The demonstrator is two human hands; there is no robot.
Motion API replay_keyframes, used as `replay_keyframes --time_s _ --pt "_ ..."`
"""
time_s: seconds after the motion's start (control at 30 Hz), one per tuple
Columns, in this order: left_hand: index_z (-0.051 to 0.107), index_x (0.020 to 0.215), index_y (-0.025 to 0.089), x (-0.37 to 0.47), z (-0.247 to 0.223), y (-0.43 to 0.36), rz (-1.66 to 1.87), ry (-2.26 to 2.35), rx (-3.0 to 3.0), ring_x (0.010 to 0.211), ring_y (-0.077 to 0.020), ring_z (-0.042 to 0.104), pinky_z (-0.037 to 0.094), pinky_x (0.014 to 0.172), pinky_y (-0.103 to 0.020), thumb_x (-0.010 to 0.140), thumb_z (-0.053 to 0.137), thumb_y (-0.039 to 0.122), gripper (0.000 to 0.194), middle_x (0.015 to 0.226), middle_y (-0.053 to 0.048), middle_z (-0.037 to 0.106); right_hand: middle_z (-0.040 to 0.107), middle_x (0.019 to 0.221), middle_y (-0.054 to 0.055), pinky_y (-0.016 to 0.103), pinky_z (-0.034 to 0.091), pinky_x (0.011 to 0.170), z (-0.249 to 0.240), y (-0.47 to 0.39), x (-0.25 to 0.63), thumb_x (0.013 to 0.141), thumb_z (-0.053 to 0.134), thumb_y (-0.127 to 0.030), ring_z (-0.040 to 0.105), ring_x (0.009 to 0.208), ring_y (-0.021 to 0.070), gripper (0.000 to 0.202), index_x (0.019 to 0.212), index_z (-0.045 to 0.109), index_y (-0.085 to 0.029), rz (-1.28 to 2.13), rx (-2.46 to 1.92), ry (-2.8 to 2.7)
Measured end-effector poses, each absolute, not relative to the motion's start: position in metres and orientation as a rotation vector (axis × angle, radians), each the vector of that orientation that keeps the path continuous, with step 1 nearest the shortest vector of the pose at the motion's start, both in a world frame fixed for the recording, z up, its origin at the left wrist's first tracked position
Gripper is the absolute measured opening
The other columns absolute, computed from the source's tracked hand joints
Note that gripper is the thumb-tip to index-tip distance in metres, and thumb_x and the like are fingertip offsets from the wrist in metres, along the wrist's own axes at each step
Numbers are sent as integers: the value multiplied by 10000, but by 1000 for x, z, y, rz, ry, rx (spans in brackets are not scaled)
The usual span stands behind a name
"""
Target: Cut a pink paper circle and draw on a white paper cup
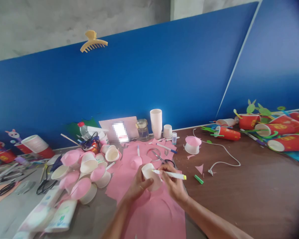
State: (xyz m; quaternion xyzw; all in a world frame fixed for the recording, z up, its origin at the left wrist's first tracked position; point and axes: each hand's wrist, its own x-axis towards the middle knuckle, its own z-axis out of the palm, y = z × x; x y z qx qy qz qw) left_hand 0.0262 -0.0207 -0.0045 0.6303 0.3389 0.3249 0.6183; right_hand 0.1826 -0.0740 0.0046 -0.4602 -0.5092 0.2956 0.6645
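My left hand is closed round a white paper cup, which is tilted over the pink paper. In my right hand is a white marker with a yellow-green end, its tip at the cup's side near the rim. Just beyond the hands lie scissors with dark handles and a small pink paper cone. A green marker cap rests on the brown table to the right. Whatever is drawn on the cup is too small to make out.
Several white cups with pink paper tops crowd the left side. A tall stack of white cups, a glass jar and a lit phone stand at the back. Red cups lie right, past a white cable.
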Motion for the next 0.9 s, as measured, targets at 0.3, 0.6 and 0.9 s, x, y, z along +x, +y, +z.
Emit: replay_keyframes --time_s 0.3,0.6,0.9 --pt "493 1120 183 26 -4 -19 746 762 1494 904 -194 513 428 764 -296 742 682 425 487 988 -49 549 529 617 2 252 377 521 1 -73 181 866 492 -337 480 573 140 200 766 573 -184 587 -1080 -1287" --pt "489 1155 199 28 0 -22 740 770 1438 913 -198 523 428 779 -304 724 689 425 527 994 -45 566 498 605 -15 237 362 496 0 -70 184 862 520 -393 441 536 121 243 721 534 -195 665 -1057 -1102" --pt "482 1165 199 27 -6 -19 746 759 1440 893 -186 518 429 765 -291 735 692 387 514 978 -37 563 508 610 -2 249 379 507 6 -74 184 861 509 -404 457 552 134 254 732 549 -190 653 -1055 -1232"
